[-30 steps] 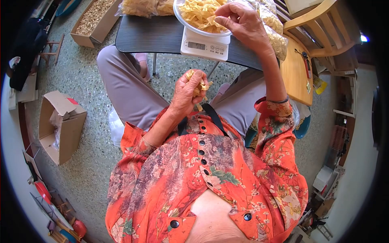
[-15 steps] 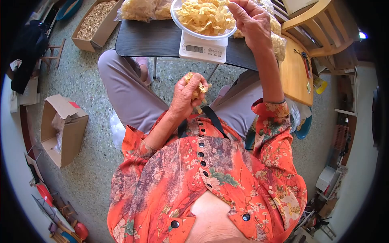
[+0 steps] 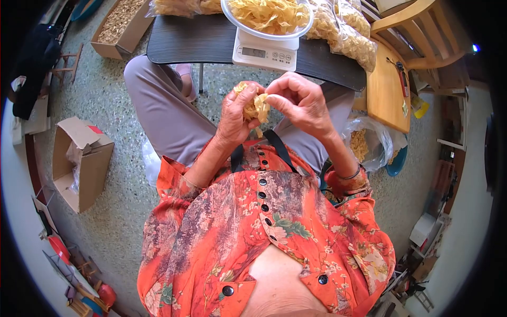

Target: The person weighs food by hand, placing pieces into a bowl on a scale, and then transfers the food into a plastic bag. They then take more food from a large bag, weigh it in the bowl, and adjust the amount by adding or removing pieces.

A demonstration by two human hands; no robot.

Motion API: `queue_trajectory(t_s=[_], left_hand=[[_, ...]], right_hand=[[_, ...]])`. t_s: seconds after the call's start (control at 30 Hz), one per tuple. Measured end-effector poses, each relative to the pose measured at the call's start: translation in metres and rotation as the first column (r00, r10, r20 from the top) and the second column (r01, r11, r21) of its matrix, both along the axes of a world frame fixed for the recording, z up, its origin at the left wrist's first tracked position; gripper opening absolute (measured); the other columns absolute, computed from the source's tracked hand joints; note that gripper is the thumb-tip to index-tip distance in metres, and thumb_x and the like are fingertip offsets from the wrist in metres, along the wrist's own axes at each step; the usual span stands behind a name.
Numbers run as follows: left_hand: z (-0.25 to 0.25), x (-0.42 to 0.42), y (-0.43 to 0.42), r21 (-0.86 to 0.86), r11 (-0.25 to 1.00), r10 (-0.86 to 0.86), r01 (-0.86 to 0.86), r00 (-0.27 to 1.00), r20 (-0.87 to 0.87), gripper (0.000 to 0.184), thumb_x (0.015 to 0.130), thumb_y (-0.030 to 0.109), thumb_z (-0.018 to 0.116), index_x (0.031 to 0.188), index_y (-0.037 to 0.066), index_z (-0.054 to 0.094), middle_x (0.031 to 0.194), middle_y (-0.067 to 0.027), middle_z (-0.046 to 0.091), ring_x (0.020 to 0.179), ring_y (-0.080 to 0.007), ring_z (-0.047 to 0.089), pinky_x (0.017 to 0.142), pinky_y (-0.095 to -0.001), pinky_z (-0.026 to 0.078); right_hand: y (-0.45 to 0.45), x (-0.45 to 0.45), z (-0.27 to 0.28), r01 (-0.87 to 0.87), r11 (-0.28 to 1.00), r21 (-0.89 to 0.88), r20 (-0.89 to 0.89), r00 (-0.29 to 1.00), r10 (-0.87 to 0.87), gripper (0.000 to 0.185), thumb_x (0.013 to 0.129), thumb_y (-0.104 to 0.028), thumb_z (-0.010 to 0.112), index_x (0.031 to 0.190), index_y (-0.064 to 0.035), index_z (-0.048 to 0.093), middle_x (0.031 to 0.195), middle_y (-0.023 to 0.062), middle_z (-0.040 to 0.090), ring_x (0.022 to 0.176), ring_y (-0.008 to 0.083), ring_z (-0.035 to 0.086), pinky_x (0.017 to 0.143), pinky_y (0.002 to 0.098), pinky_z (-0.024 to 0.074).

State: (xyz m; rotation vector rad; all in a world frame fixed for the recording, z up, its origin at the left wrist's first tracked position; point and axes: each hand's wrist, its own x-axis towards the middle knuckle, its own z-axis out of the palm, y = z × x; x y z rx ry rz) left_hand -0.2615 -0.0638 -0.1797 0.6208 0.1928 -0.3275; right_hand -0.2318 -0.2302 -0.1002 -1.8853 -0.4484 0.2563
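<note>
My left hand [image 3: 236,112] is closed around a bunch of pale yellow, thin, crinkled dried pieces [image 3: 255,109], held above my lap. Beside it, my right hand [image 3: 305,105] pinches at the right side of that bunch with thumb and forefinger. Beyond both hands a white kitchen scale [image 3: 264,59] stands at the near edge of a dark folding table [image 3: 195,42]. On the scale rests a clear plastic bowl [image 3: 268,36] full of similar dried pieces [image 3: 269,16]; its far side is cut off by the view.
Filled plastic bags [image 3: 346,34] lie on the table. At right are a wooden chair [image 3: 388,95] with a red-handled tool on its seat and an open bag [image 3: 369,142] of yellowish pieces. An open carton [image 3: 87,164] and a box of brown chips [image 3: 120,24] stand on the floor at left.
My right hand has come down from the bowl to the bunch in my left hand. My left hand has risen slightly, still holding the dried pieces. The view has shifted a little.
</note>
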Motion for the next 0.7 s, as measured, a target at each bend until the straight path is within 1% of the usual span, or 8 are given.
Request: queue_trajectory(t_s=[0.03, 0.07, 0.13, 0.17, 0.37, 0.5, 0.6, 0.7], left_hand=[[0.001, 0.000, -0.002, 0.011, 1.000, -0.002, 0.002, 1.000, 0.013, 0.023, 0.098, 0.031, 0.056, 0.101, 0.009, 0.060, 0.083, -0.0027, 0.062, 0.059, -0.0084, 0.057, 0.037, -0.0207, 0.036], [0.002, 0.001, -0.002, 0.023, 1.000, -0.003, 0.003, 1.000, 0.025, 0.022, 0.098, 0.030, 0.056, 0.102, 0.009, 0.061, 0.081, -0.0014, 0.061, 0.058, -0.0080, 0.056, 0.037, -0.0208, 0.035], [0.005, 0.000, -0.002, 0.029, 0.999, -0.015, 0.015, 1.000, 0.024, 0.022, 0.098, 0.030, 0.055, 0.102, 0.008, 0.061, 0.081, -0.0013, 0.061, 0.058, -0.0077, 0.056, 0.037, -0.0207, 0.035], [0.005, -0.001, -0.002, 0.031, 0.999, -0.028, 0.027, 0.999, 0.023, 0.022, 0.098, 0.029, 0.055, 0.103, 0.008, 0.061, 0.082, -0.0011, 0.061, 0.058, -0.0074, 0.055, 0.037, -0.0206, 0.035], [0.003, -0.001, -0.005, 0.042, 0.998, -0.046, 0.044, 0.998, 0.042, 0.025, 0.097, 0.031, 0.060, 0.108, 0.008, 0.061, 0.083, -0.0004, 0.061, 0.059, -0.0045, 0.053, 0.037, -0.0184, 0.032], [0.005, -0.001, -0.006, 0.043, 0.998, -0.048, 0.045, 0.997, 0.064, 0.025, 0.096, 0.029, 0.064, 0.110, 0.008, 0.060, 0.084, -0.0001, 0.061, 0.059, -0.0035, 0.053, 0.037, -0.0175, 0.031], [0.001, -0.002, -0.006, 0.074, 0.996, -0.050, 0.044, 0.995, 0.086, 0.023, 0.096, 0.026, 0.064, 0.110, 0.008, 0.060, 0.084, 0.0001, 0.062, 0.059, -0.0034, 0.052, 0.037, -0.0174, 0.031], [0.003, -0.003, -0.006, 0.077, 0.997, -0.032, 0.028, 0.998, 0.046, 0.022, 0.096, 0.026, 0.063, 0.110, 0.008, 0.059, 0.085, -0.0010, 0.062, 0.059, -0.0035, 0.051, 0.038, -0.0171, 0.031]], right_hand=[[0.001, -0.002, -0.002, 0.024, 0.995, -0.100, 0.123, 0.992, -0.011, 0.013, 0.081, -0.005, 0.075, 0.091, -0.0014, 0.068, 0.078, 0.0003, 0.058, 0.064, 0.0055, 0.054, 0.055, 0.0223, 0.0428], [0.002, -0.003, -0.004, 0.024, 0.995, -0.096, 0.122, 0.993, -0.012, 0.013, 0.081, -0.005, 0.075, 0.091, -0.0014, 0.068, 0.078, 0.0003, 0.058, 0.064, 0.0055, 0.054, 0.055, 0.0223, 0.0428], [0.005, -0.004, -0.004, 0.049, 0.984, -0.168, 0.304, 0.953, 0.004, 0.013, 0.078, -0.004, 0.074, 0.088, -0.0025, 0.067, 0.079, 0.0055, 0.060, 0.065, 0.0131, 0.059, 0.057, 0.0267, 0.0459], [0.007, -0.006, -0.003, 0.088, 0.978, -0.190, 0.306, 0.952, -0.026, 0.011, 0.077, -0.004, 0.073, 0.084, -0.0026, 0.066, 0.078, 0.0081, 0.061, 0.067, 0.0190, 0.061, 0.059, 0.0302, 0.0484], [0.007, -0.004, -0.012, 0.175, 0.949, -0.263, 0.417, 0.907, -0.051, 0.013, 0.075, -0.008, 0.073, 0.081, -0.0028, 0.063, 0.075, 0.0092, 0.059, 0.068, 0.0238, 0.062, 0.060, 0.0334, 0.0490], [0.008, -0.003, -0.012, 0.188, 0.939, -0.287, 0.414, 0.909, -0.056, 0.013, 0.075, -0.009, 0.073, 0.081, -0.0028, 0.063, 0.074, 0.0098, 0.059, 0.068, 0.0257, 0.062, 0.060, 0.0346, 0.0489], [0.007, -0.003, -0.007, 0.181, 0.940, -0.288, 0.330, 0.940, -0.080, 0.012, 0.077, -0.009, 0.073, 0.082, -0.0018, 0.064, 0.074, 0.0097, 0.061, 0.065, 0.0226, 0.062, 0.059, 0.0333, 0.0488], [0.000, 0.002, 0.000, 0.111, 0.978, -0.177, 0.144, 0.986, -0.086, 0.012, 0.079, -0.010, 0.073, 0.083, -0.0007, 0.066, 0.075, 0.0092, 0.063, 0.061, 0.0176, 0.060, 0.057, 0.0305, 0.0479]])
